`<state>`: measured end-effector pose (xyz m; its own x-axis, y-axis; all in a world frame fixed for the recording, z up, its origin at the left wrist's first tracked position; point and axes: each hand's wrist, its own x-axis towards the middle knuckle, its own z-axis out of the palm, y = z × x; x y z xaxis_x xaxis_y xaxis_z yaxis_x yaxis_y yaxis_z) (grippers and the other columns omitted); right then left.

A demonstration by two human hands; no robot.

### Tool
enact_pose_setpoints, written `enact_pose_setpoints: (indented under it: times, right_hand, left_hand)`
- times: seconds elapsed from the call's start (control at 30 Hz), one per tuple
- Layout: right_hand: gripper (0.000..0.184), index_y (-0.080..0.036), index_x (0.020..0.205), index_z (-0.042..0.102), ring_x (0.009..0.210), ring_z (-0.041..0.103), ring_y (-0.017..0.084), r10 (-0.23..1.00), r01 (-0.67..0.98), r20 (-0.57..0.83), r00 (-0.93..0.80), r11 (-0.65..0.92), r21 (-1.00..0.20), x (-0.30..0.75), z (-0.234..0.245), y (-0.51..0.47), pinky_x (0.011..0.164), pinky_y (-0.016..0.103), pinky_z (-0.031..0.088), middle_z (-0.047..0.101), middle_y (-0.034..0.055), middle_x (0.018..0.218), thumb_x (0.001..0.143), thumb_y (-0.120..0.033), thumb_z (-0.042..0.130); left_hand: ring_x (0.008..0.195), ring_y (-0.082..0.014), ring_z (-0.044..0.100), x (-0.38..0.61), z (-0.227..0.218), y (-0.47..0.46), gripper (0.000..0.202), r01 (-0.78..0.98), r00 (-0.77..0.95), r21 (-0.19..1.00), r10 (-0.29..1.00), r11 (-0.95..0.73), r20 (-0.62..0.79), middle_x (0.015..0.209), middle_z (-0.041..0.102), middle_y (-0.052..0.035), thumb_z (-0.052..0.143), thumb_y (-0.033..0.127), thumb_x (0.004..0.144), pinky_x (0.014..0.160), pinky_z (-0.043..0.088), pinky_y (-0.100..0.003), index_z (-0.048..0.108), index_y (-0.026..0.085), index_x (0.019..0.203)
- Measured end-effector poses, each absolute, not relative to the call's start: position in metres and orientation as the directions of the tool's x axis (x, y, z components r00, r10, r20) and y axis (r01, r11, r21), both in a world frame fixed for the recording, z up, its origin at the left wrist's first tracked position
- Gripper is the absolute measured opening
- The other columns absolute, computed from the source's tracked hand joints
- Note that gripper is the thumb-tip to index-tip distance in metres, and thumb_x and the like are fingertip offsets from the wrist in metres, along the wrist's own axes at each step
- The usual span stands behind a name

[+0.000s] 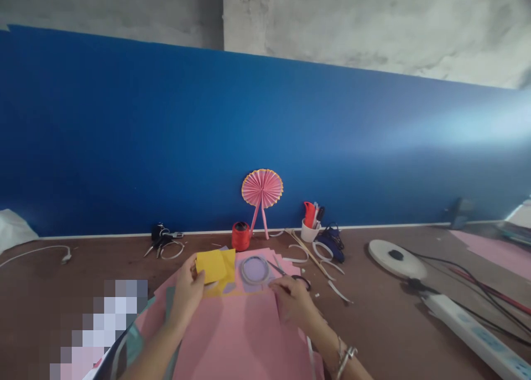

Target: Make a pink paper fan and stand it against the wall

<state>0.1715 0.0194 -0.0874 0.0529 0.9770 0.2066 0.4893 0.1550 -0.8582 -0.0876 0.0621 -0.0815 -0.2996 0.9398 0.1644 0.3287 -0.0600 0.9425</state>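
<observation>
My left hand (191,283) is closed on a folded piece of yellow paper (211,266), thumb on top, above a larger yellow sheet. My right hand (292,300) rests over the stack of pink paper (232,336) with its fingers drawn together; what they pinch, if anything, I cannot make out. Just beyond its fingertips lies a pale ring (254,270) on a piece of purple paper (254,283). A pair of scissors (282,269) with dark handles lies beside that ring, close behind my right hand.
A pink folded-paper fan (262,189) stands against the blue partition (166,136). Near it are a red spool (240,237) and a white cup of pens (309,232). Curled white strips (340,292) lie rightward. A power strip (477,333) and a round white device (396,259) occupy the right.
</observation>
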Motion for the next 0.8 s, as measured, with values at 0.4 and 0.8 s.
enact_pose_setpoints:
  times: [0.4,0.8]
  right_hand:
    - [0.018,-0.019,0.07,0.069,0.074,0.064,0.022,0.974,0.615,0.19,0.122,0.076,-0.784,0.189,-0.092,0.021,0.071,0.031,0.047,0.071,0.006,0.075,0.068,-0.018,0.051]
    - [0.025,-0.018,0.075,0.069,0.077,0.064,0.022,0.993,0.558,0.113,0.03,0.077,-0.826,0.178,-0.096,0.019,0.071,0.031,0.046,0.072,0.0063,0.079,0.071,-0.019,0.045]
  left_hand:
    - [0.13,-0.0244,0.042,-0.038,-0.074,-0.006,0.05,0.464,0.775,0.35,0.564,-0.814,0.285,0.142,0.046,-0.0049,0.047,0.02,0.089,0.108,0.034,-0.045,0.041,0.03,0.138]
    - [0.113,-0.0243,0.056,-0.031,-0.071,-0.015,0.031,0.504,0.79,0.23,0.552,-0.833,0.266,0.122,0.063,-0.008,0.048,0.024,0.09,0.1,0.043,-0.04,0.057,0.018,0.12]
